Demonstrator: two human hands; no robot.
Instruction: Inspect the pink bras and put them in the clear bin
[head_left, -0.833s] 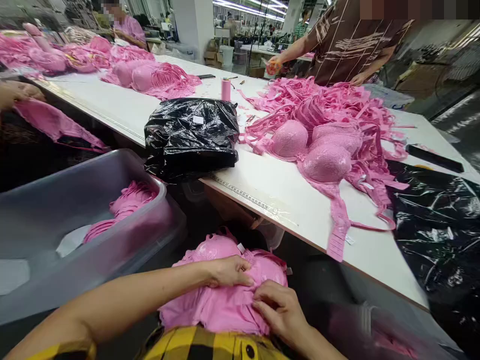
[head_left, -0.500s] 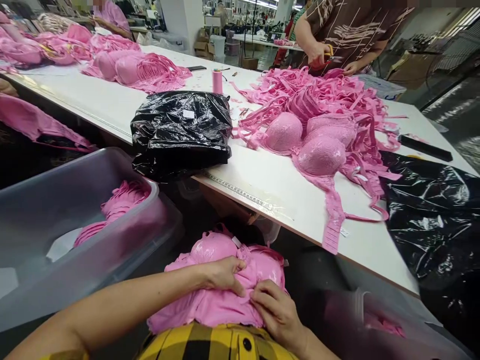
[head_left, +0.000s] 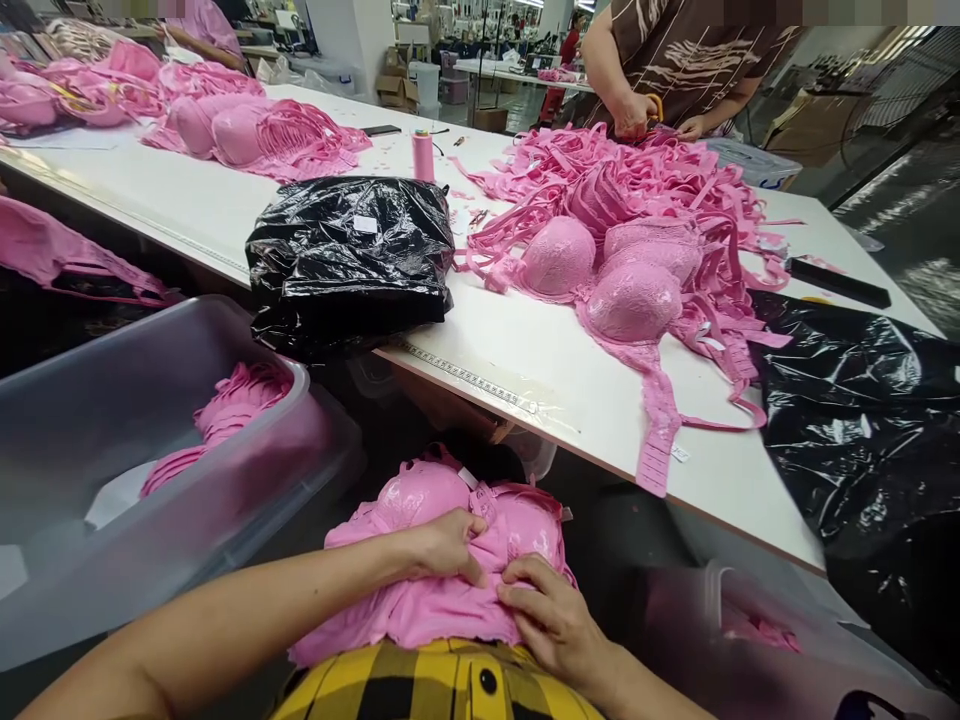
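Pinching: your left hand (head_left: 442, 545), forearm stretched across your lap, fingers curled, nips a fold of the pink bra (head_left: 420, 495).
Right hand (head_left: 551, 620): wrist bent inward, fingers close together, tips pressing the same fabric; whether they grip it can't be told.
Bra: on your lap, below the table (head_left: 540, 360) edge.
Beyond: black bag (head_left: 349, 255) on the table.

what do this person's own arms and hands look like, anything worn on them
Both forearms are bare; no sleeve reaches them. The left hand and right hand have no gloves, and no ring, watch or bracelet shows. Below them is a yellow and black checked garment with a black button.
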